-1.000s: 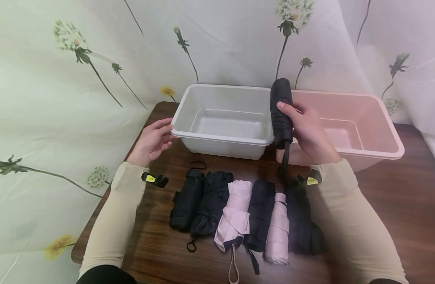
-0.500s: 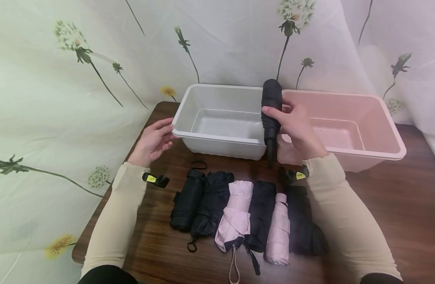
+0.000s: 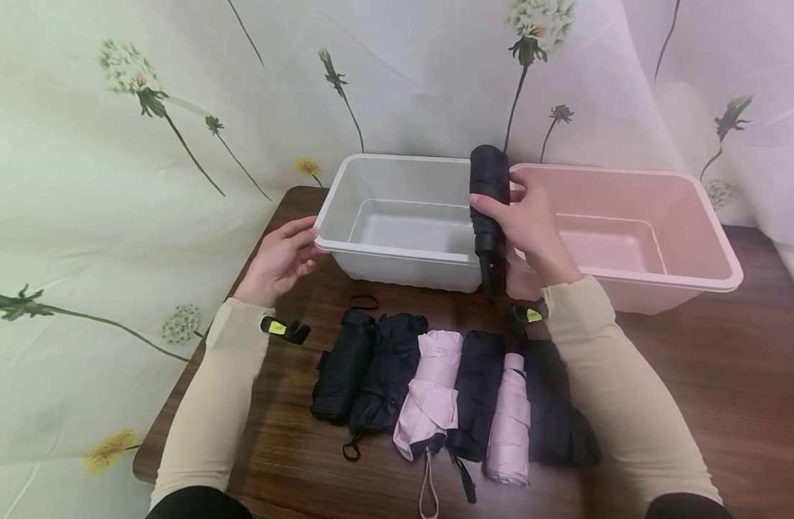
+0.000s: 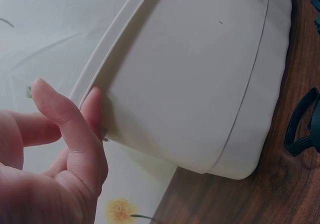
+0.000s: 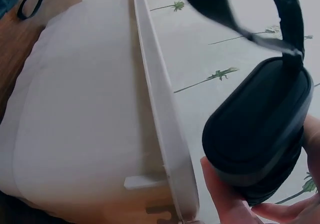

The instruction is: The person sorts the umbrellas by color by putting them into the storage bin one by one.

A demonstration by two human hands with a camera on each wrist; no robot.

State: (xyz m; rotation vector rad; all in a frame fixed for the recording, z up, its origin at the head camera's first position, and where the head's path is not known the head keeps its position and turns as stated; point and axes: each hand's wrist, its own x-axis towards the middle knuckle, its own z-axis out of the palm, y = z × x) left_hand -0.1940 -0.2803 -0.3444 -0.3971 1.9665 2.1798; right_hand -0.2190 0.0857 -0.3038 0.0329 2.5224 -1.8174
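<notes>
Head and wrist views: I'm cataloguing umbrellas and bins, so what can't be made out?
Head: white bin, right rim partly behind the held umbrella.
Head: pink bin, left rim partly behind the right hand.
Head: yellow labels, lettering too small.
Right wrist: held umbrella's strap, cut off by the top edge.

One black folding umbrella (image 3: 490, 169) is in the right hand (image 3: 533, 227); on the near side of the hands lie four black umbrellas (image 3: 342, 367) and two pink umbrellas (image 3: 509, 425), seven altogether. One white tub (image 3: 403, 268) stands between right and left hand (image 3: 282, 258), one pink tub (image 3: 656, 293) right of both.
</notes>
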